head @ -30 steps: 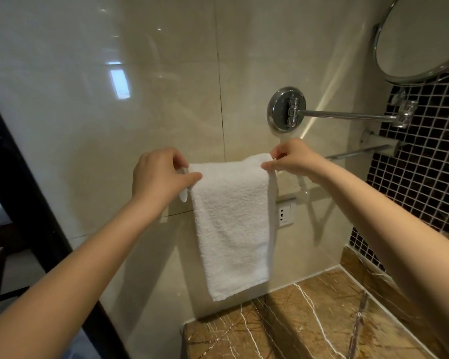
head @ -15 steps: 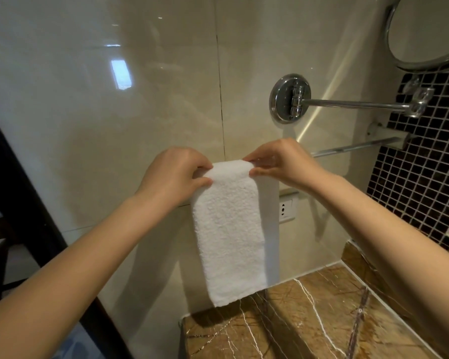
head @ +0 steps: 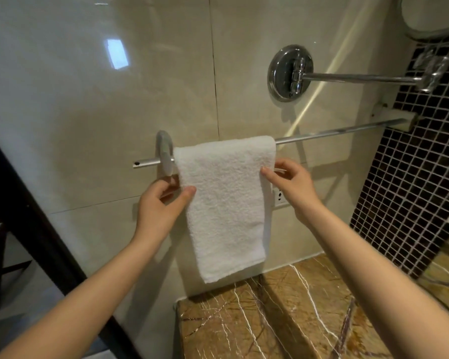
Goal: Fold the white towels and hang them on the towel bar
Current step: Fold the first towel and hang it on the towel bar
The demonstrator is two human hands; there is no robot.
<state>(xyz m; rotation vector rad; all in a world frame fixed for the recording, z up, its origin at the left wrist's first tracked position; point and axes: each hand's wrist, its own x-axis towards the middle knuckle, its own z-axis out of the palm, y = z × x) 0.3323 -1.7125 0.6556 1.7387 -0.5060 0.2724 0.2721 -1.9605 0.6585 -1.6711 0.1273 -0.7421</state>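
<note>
A folded white towel (head: 224, 200) hangs over the chrome towel bar (head: 335, 131) near the bar's left bracket (head: 165, 154). Its front flap reaches down almost to the marble counter. My left hand (head: 163, 203) pinches the towel's left edge a little below the bar, thumb on the front. My right hand (head: 289, 183) pinches the right edge at about the same height, thumb on the front face. The bar's right stretch is bare.
A brown marble counter (head: 283, 317) lies below the towel. A chrome swing arm (head: 347, 78) with a round mirror (head: 436, 14) juts from the beige tiled wall. Dark mosaic tiles (head: 412, 177) cover the right wall, and a wall socket (head: 279, 196) sits behind the towel.
Both hands slid from the top fold on the bar down the towel's side edges. The towel now hangs flat, and the bar's left bracket is uncovered.
</note>
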